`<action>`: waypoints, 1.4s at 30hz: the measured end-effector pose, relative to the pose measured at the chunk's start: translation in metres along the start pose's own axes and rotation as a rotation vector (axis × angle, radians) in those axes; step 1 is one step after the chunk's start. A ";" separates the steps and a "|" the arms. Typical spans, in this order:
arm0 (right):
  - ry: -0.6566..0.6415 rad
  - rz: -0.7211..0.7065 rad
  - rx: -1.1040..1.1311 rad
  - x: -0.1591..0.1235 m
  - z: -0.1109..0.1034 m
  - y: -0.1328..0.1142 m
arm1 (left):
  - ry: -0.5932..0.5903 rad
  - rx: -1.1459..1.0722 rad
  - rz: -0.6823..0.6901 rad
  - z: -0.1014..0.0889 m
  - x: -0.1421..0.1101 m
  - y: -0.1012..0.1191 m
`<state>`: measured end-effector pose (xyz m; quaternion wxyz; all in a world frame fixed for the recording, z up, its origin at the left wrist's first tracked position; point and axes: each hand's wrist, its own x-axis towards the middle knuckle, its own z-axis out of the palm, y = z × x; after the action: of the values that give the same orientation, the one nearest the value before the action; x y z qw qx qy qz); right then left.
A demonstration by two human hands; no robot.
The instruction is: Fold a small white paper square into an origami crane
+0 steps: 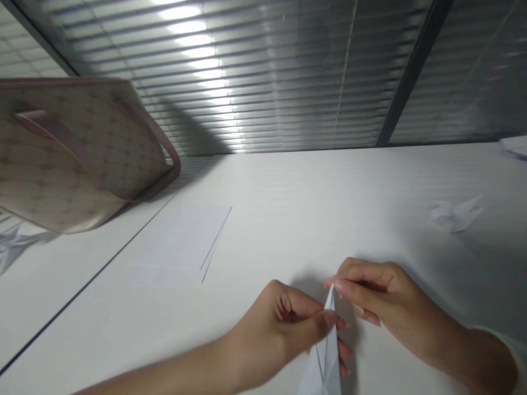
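Observation:
A narrow piece of folded white paper with a sharp upper point stands near the bottom of the head view, its lower end cut off by the frame. My left hand is closed on it, the thumb lying across the front and the fingers behind. At its tip, my right hand pinches the point between thumb and forefinger. Creases run lengthwise down the paper's front.
Flat white sheets lie at left on the white table. A folded paper figure sits at right, more folded paper at far left. A patterned handbag stands by the window blinds. A dark seam crosses the tabletop.

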<state>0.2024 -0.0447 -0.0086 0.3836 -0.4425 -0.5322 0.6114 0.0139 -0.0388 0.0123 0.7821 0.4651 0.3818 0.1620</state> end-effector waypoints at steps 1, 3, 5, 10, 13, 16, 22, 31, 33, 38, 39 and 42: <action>-0.008 0.015 0.013 0.000 0.000 0.001 | -0.011 -0.039 -0.002 -0.001 0.000 0.000; -0.014 0.032 0.028 0.000 0.000 0.002 | -0.021 -0.080 -0.013 -0.002 0.000 0.000; -0.012 0.049 0.036 -0.001 0.000 0.003 | -0.028 -0.081 -0.027 -0.002 0.001 0.001; -0.022 0.068 0.084 -0.001 0.000 0.003 | -0.042 -0.092 -0.022 -0.003 0.001 0.002; -0.006 0.087 0.119 -0.001 0.001 0.003 | -0.047 -0.084 -0.032 -0.003 0.000 0.002; -0.001 0.117 0.094 -0.002 0.003 0.002 | -0.012 -0.031 -0.034 -0.002 0.000 0.001; 0.003 0.154 0.061 -0.002 0.006 -0.002 | 0.041 0.017 0.011 0.003 0.004 0.000; -0.005 0.163 0.013 -0.003 0.005 -0.001 | 0.093 0.071 0.008 0.005 0.004 0.004; -0.010 0.167 0.007 -0.004 0.004 -0.001 | 0.101 0.065 -0.003 0.005 0.004 0.005; 0.011 0.167 0.014 -0.004 0.006 -0.002 | 0.117 0.051 -0.004 0.006 0.004 0.005; 0.013 0.163 0.008 -0.004 0.007 -0.003 | 0.121 0.049 -0.003 0.007 0.004 0.004; 0.008 0.134 -0.008 -0.004 0.008 -0.005 | 0.114 0.045 0.004 0.008 0.004 0.004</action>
<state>0.1966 -0.0505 -0.0026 0.3424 -0.4812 -0.5021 0.6318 0.0228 -0.0394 0.0161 0.7482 0.4734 0.4282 0.1810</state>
